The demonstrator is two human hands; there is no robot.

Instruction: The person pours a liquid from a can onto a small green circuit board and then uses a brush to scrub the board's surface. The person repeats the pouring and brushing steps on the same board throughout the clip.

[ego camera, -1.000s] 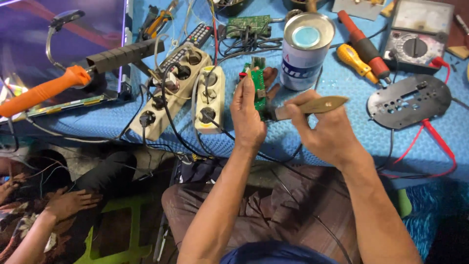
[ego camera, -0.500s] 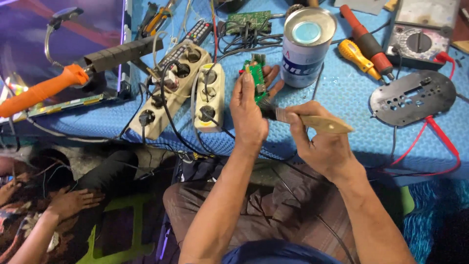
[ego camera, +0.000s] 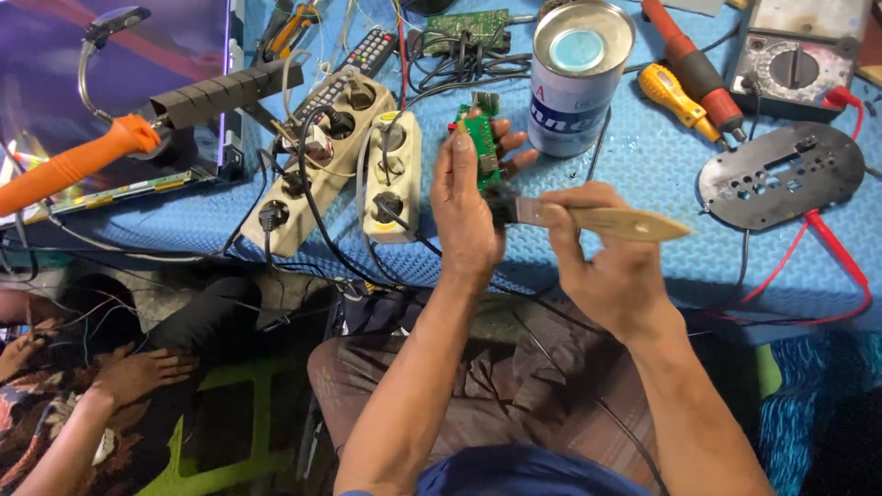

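— Change since a moment ago?

— Brush [ego camera: 588, 219] swung round: wooden handle now pointing toward the right edge of the bench, bristle end pressed against the lower end of the small green board [ego camera: 480, 145]. Half a second back, handle angled lower and further from the board. Reads as brushing under way, not finished.

— Grips?

— Left hand [ego camera: 467, 213] closed on the board, held upright above the front edge of the bench. Right hand [ego camera: 602, 262] clamped round the brush handle.

— Surface?

— Blue foam mat [ego camera: 643, 156] over the bench. Two cream power strips [ego camera: 354, 152] left of the board; tin can [ego camera: 577, 78] just behind it; yellow screwdriver [ego camera: 675, 96] and grey perforated plate [ego camera: 781, 174] toward the right edge; meter [ego camera: 795, 60] at the back right corner; orange-handled iron [ego camera: 78, 165] at the left edge.

— Room?

— Another person's hand [ego camera: 138, 372] low at the left, beside a green stool [ego camera: 225, 432].
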